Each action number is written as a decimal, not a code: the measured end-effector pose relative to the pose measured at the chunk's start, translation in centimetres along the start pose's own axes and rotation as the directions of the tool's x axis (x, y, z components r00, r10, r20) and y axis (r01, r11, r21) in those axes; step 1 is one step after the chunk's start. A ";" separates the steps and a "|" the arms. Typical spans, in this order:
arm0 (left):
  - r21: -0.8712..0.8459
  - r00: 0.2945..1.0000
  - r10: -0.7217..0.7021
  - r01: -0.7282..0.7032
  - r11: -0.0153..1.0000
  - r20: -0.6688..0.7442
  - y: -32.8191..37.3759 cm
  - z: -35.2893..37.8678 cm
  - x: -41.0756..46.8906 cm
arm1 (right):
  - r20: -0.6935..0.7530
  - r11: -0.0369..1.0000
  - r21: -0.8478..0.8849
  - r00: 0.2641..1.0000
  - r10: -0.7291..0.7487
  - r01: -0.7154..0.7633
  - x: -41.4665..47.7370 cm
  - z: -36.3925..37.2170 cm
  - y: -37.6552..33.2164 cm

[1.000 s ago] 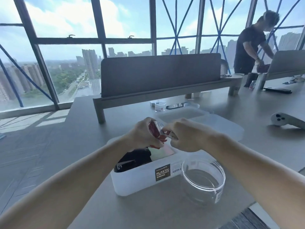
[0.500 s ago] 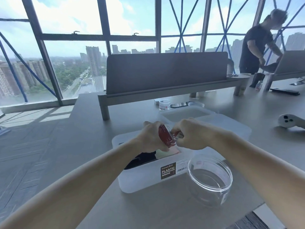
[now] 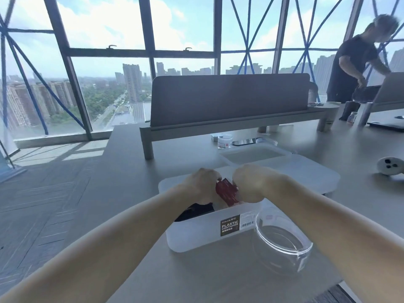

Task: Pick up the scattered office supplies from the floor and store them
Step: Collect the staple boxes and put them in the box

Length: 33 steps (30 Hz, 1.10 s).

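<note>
A white translucent plastic container with a black label stands on the grey desk in front of me. Above its open top, my left hand and my right hand both grip a small red packet between them. A black object lies inside the container at its left end. The fingertips of both hands are hidden behind the knuckles and the packet.
A clear round jar stands right of the container, and its flat white lid lies behind it. A small jar, a phone, a grey divider and a white controller sit farther off. A person stands at back right.
Both hands have sunk slightly toward the container's opening with the red packet, and the packet has turned between them. My view has shifted a little to the left.
</note>
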<state>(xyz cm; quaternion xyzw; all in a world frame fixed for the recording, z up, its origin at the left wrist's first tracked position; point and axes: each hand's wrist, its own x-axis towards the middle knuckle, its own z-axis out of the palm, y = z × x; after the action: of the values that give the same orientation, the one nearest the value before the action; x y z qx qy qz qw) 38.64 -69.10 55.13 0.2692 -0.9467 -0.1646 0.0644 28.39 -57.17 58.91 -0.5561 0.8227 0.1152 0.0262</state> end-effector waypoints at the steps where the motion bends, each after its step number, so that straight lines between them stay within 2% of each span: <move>1: 0.016 1.000 0.005 -0.005 1.000 -0.003 -0.2 -0.1 0.2 | -0.003 1.000 -0.002 1.000 0.006 -0.007 0.0 0.0 -0.1; 4: 0.043 0.999 -0.017 0.016 0.999 0.033 -0.7 -0.1 0.5 | -0.021 1.000 -0.012 0.999 0.028 -0.028 0.1 0.0 -0.2; 11: 0.086 0.995 0.094 -0.096 0.992 0.031 -1.2 -0.4 0.8 | -0.031 0.998 -0.021 0.998 0.062 -0.063 0.5 0.1 -0.3; 17: 0.152 0.995 0.081 -0.089 0.984 0.058 -0.5 -0.5 1.1 | -0.027 0.999 0.046 1.000 0.006 -0.004 0.7 0.2 1.0; 24: 0.201 0.996 0.074 -0.064 0.977 -0.045 0.7 0.4 0.4 | -0.086 0.985 0.162 0.995 -0.041 0.055 0.1 -0.1 2.1; 28: 0.260 0.991 0.128 -0.114 0.959 -0.039 0.2 0.8 0.6 | -0.091 0.987 0.144 0.994 -0.054 0.066 0.0 0.2 2.2; 33: 0.263 0.992 0.117 -0.101 0.959 -0.049 -0.2 1.0 0.7 | -0.085 0.988 0.140 0.995 -0.053 0.065 -0.1 0.1 2.1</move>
<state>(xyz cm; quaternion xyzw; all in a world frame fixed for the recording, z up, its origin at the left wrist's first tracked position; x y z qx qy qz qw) 37.97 -69.38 54.17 0.2279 -0.9710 -0.0263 0.0680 26.45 -56.25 59.14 -0.5811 0.8124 0.0324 0.0360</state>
